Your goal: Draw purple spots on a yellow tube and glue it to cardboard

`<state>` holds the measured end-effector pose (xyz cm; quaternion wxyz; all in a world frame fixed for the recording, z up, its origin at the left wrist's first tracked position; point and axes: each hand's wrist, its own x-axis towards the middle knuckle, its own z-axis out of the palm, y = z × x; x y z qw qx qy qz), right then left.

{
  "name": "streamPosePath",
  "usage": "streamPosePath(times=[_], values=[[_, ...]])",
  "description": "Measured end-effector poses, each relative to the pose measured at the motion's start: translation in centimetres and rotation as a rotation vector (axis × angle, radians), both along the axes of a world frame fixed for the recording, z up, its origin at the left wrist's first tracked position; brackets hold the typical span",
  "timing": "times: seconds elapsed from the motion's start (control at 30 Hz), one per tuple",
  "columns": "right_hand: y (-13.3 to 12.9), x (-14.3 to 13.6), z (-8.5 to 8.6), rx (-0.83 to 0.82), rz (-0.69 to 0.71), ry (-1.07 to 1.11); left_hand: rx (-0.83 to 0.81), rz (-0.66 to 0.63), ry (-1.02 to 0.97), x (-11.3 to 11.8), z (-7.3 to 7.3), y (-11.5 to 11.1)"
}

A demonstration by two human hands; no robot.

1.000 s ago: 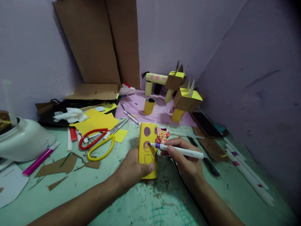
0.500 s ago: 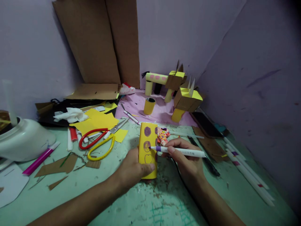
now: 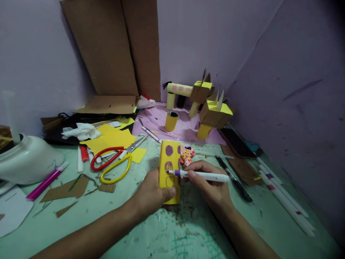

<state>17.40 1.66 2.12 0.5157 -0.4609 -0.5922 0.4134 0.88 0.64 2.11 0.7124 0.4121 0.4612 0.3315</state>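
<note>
A yellow paper-covered tube [image 3: 163,154] with purple spots stands up in my left hand [image 3: 151,192], whose thumb lies across its lower front. My right hand [image 3: 208,183] is closed around a white marker pen [image 3: 212,176] with a purple tip section. The pen's tip touches the tube at the lower left of the middle spot, which is partly coloured. Below that spot is an outlined one, and the top spot is filled in. The far side of the tube and my left fingers behind it are hidden.
Red-and-yellow-handled scissors [image 3: 115,169], yellow paper [image 3: 113,138] and cardboard scraps [image 3: 67,189] lie left. Behind stand a short yellow tube [image 3: 171,122] and cardboard-headed animal figures [image 3: 215,115] on pink paper. A white pot [image 3: 35,162] stands far left; a phone [image 3: 237,142] and white sticks [image 3: 285,201] lie right.
The pen tip has shifted slightly left and down on the middle spot, which shows more purple. My right hand moved a little left with it. My left hand and the tube hold nearly still.
</note>
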Motion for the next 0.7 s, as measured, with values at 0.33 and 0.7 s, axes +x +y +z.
streamPosePath(times=[0.33,0.7], values=[[0.15,0.06,-0.2,-0.003,-0.004,0.04,0.019,-0.008,0.007,-0.04,-0.25,-0.02],[0.03,-0.04,0.16,-0.007,-0.016,0.045,0.013,-0.005,0.003,-0.05,-0.1,-0.06]])
